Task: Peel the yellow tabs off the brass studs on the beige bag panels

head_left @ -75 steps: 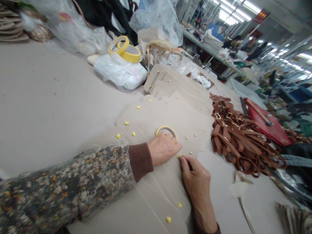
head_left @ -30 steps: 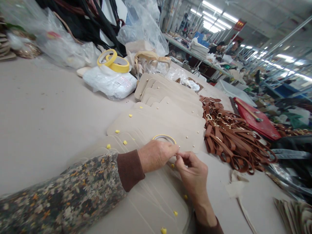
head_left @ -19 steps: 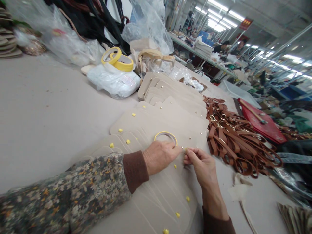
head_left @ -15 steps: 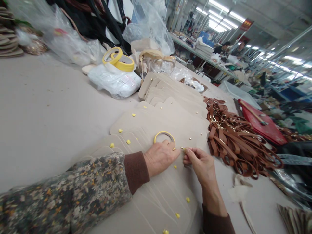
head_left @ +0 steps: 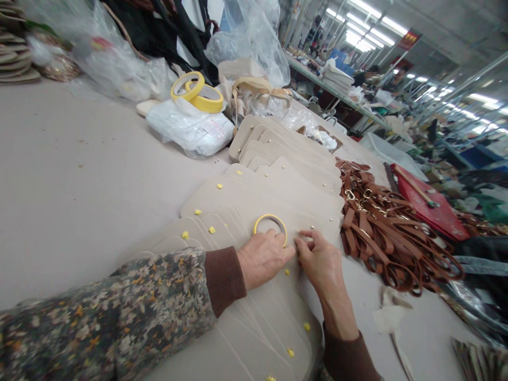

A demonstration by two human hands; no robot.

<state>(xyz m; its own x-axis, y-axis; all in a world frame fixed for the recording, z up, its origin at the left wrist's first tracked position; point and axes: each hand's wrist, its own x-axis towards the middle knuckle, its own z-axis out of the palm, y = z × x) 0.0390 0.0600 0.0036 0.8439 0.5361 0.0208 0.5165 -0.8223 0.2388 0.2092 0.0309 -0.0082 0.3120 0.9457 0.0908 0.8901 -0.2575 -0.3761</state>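
My left hand (head_left: 266, 259) is closed on a thin roll of yellow tape (head_left: 282, 224), its knuckles over the near side of the ring. It rests on overlapping beige panels (head_left: 234, 196). Close to its fingertips, my right hand (head_left: 322, 264) is closed with thumb and forefinger bent toward the panel's edge. Whatever lies between those fingertips is hidden. Small metal studs (head_left: 312, 227) dot the right side of the panels. Yellow tape bits (head_left: 211, 229) cover several spots on the left and on the nearer panels.
Brown straps with gold clasps (head_left: 381, 227) lie to the right, beside a red board (head_left: 428, 203). Two more yellow tape rolls (head_left: 210, 100) sit on a white plastic-wrapped packet (head_left: 190, 129) at the back. A beige scrap (head_left: 391, 312) lies near right. A person (head_left: 365, 79) is far off.
My right hand has shifted slightly left and its fingers now cover the stud that showed between the hands. The yellow bit at its fingertips is out of sight. My left hand stays in place.
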